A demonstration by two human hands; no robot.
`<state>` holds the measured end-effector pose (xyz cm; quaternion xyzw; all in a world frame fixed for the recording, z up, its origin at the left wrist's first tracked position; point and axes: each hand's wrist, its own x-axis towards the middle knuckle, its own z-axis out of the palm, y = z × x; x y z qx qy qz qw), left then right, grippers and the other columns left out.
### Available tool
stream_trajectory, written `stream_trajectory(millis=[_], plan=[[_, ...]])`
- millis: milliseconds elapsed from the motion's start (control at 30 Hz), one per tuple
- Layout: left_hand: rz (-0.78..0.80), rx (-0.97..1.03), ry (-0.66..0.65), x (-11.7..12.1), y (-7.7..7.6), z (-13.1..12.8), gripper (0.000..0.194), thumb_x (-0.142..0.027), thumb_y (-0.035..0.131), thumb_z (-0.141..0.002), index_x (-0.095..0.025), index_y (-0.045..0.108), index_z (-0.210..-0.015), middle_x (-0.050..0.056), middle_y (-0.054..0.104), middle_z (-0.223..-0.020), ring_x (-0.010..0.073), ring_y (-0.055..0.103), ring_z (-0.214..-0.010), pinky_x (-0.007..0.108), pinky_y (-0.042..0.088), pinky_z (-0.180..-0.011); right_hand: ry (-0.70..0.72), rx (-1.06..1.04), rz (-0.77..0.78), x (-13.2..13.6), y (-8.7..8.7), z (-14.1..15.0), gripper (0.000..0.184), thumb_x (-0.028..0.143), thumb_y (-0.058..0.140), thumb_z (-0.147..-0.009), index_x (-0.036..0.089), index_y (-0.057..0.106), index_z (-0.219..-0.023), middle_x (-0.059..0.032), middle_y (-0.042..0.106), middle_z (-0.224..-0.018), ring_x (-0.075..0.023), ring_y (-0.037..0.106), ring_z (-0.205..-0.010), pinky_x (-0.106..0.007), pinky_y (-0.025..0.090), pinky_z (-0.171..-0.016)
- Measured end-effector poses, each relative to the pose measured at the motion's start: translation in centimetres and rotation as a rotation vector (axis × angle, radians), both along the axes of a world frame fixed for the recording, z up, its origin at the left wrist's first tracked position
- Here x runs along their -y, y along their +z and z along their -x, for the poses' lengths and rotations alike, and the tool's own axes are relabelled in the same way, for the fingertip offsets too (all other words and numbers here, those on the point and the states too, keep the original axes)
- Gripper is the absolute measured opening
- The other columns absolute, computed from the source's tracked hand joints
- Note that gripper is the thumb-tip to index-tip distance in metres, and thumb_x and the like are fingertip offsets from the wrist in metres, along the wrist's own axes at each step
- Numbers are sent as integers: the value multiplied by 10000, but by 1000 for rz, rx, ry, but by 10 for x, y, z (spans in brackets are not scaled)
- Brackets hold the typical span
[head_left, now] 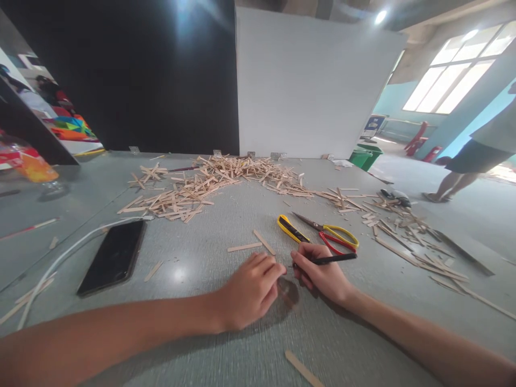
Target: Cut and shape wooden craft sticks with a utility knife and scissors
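Note:
My right hand (320, 277) is closed on a black pen (328, 259), its tip pointing left toward my left hand. My left hand (250, 290) rests on the grey table (342, 338) with fingers curled and pressed down; whatever lies under them is hidden. Two loose wooden sticks (253, 244) lie just beyond my left fingers. A yellow utility knife (292, 229) and yellow-and-red scissors (328, 236) sit just past my right hand.
A big heap of wooden sticks (209, 180) spreads across the far table, with more scattered sticks (407, 236) at the right. A black phone (113, 257) and white cable (60, 258) lie left. A white board (310, 86) stands behind. Another person (479, 156) stands far right.

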<state>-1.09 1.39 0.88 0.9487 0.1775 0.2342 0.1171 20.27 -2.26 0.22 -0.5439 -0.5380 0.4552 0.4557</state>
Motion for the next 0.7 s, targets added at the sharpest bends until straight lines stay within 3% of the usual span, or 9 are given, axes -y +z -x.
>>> stream_trajectory(millis=[167, 700], plan=[[-31, -112, -132, 1, 1, 0, 161, -191, 473, -990, -189, 620, -925, 24, 647, -771, 214, 577, -754, 364, 426, -784, -5, -6, 2, 1, 0, 2, 487, 601, 681, -908, 215, 515, -661, 19, 611, -531, -77, 436, -349, -198, 299, -329], [32, -61, -75, -3, 0, -1, 132, -175, 502, -954, -185, 600, -868, 52, 609, -880, 222, 564, -859, 362, 463, -834, 32, -16, -2, 1, 0, 0, 471, 573, 686, -919, 212, 513, -671, 28, 605, -542, -72, 442, -375, -198, 311, -364]])
